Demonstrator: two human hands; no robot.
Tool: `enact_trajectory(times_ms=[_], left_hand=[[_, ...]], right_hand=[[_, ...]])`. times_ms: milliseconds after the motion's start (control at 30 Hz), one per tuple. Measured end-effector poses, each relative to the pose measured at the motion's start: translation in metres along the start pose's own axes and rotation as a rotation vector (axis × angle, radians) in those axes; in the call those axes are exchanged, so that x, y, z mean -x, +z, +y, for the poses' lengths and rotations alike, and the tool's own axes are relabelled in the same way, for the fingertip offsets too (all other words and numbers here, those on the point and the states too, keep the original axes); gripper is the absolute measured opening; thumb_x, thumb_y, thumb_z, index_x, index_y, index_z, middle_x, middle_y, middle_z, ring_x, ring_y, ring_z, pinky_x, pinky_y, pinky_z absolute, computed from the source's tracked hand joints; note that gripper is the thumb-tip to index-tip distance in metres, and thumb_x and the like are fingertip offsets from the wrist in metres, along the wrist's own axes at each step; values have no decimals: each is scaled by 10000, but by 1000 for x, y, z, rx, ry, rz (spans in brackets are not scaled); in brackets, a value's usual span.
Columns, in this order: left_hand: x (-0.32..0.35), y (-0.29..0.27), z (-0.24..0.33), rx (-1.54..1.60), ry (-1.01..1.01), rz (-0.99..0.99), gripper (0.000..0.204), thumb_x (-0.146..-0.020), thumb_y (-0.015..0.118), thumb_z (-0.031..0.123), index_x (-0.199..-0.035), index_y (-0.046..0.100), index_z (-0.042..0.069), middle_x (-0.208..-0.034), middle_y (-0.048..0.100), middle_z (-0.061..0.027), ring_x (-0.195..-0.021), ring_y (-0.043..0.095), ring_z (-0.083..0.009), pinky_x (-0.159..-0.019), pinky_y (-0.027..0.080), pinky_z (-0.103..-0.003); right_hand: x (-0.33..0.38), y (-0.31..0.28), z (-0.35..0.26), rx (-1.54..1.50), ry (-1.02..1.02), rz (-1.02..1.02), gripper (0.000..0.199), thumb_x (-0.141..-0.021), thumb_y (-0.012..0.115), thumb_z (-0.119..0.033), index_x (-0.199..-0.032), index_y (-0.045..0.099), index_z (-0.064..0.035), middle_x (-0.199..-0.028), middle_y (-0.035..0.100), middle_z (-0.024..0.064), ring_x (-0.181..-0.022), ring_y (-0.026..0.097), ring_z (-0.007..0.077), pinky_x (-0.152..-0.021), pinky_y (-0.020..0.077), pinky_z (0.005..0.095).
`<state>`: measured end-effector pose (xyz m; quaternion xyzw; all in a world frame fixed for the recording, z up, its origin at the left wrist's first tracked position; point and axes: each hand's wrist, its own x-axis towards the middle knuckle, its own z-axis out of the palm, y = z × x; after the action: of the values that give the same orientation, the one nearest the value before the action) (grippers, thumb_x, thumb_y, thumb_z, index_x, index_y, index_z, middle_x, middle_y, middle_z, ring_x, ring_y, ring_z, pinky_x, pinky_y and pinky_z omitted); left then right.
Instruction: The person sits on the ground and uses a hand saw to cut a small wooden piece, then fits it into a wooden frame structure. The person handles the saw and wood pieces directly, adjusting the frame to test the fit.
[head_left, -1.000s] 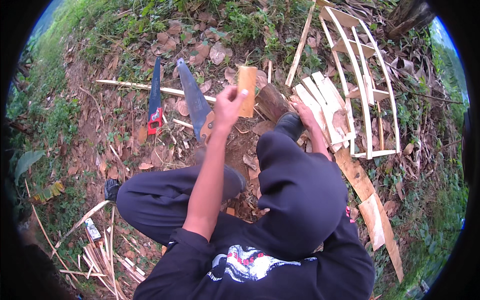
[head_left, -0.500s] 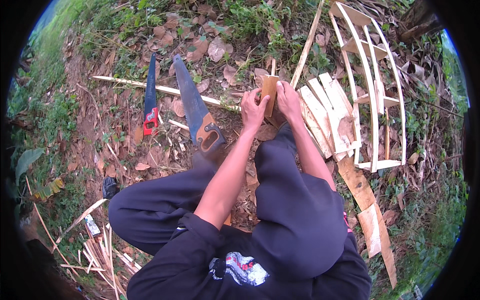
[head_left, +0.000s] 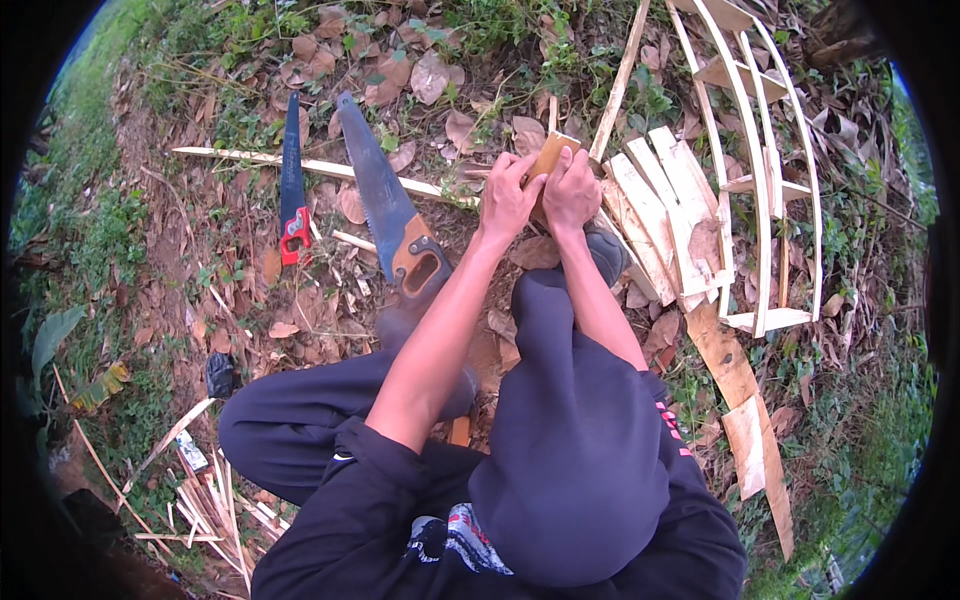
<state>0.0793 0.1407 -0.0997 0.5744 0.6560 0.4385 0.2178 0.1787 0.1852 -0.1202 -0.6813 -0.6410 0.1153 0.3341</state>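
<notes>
Ground (head_left: 165,260): strewn with brown leaves, green plants growing around it
Dark trousers (head_left: 570,470): on the seated person, knees bent
Wooden frame (head_left: 764,235): openwork, curved pale rails joined by cross boards; at upper right
Pale boards (head_left: 640,205): several, roughly side by side, just left of the frame and partly behind its lower corner
Long plank (head_left: 722,360): brown, running down from the boards, a lighter piece lying on it
Heap of thin strips (head_left: 215,505): pale, loosely crossed, at lower left
Brown-handled saw (head_left: 375,180): grey blade, flat, handle toward the person
Pale strip (head_left: 330,170): long, narrow, passing under both saw blades
Red-handled saw (head_left: 292,180): dark blue blade, smaller, left of the other saw and apart from it
Left hand (head_left: 508,200): fingers bent, gripping the small wooden block from its left side
Right hand (head_left: 572,190): fingers curled in, gripping the same block from its right side, fingertips partly hidden
Small wooden block (head_left: 555,152): orange-brown, tilted, between the two hands, upper end showing above the fingers, lower part largely covered
Black bag (head_left: 220,375): crumpled, beside the left knee
</notes>
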Motion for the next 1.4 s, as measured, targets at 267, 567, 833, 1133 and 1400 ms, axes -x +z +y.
enact_trajectory(times_ms=[267, 567, 833, 1133, 1400], left_hand=[[90, -79, 7, -347, -402, -173, 289, -829, 689, 241, -915, 539, 10, -853, 545, -135, -787, 549, -323, -734, 446, -436], [191, -96, -40, -807, -301, -33, 447, -745, 761, 223, -1082, 529, 43, -1038, 540, -172, -975, 543, -338, -853, 415, -457], [152, -145, -6, -623, -546, -113, 253, -766, 666, 218, -925, 636, 23, -779, 669, -170, -723, 663, -268, -707, 496, -411], [132, -196, 111, 371, -496, 303, 147, -918, 586, 117, -857, 560, -14, -579, 517, -16, -438, 486, -90, -423, 383, -227], [114, -162, 151, 476, -479, 65, 191, -865, 662, 169, -819, 564, 12, -584, 512, 19, -458, 496, -67, -424, 395, -236]], right_hand=[[0, 6, 3, 167, 9, 17, 397, -1016, 335, -347, -811, 516, -59, -661, 632, 168, -621, 617, 365, -639, 445, 469], [-6, -3, -5, 52, 71, -88, 409, -1008, 338, -381, -856, 541, -60, -743, 664, 201, -699, 639, 400, -689, 459, 493], [-8, -7, 3, 10, 125, -102, 349, -972, 396, -344, -855, 546, -51, -749, 656, 218, -717, 643, 412, -707, 476, 522], [-3, -3, -2, 0, 20, -106, 389, -1029, 312, -371, -881, 515, -75, -572, 613, 198, -522, 614, 405, -515, 469, 520], [-6, 1, 3, 26, 15, -104, 404, -1035, 275, -379, -892, 514, -86, -533, 584, 186, -489, 607, 375, -473, 465, 498]])
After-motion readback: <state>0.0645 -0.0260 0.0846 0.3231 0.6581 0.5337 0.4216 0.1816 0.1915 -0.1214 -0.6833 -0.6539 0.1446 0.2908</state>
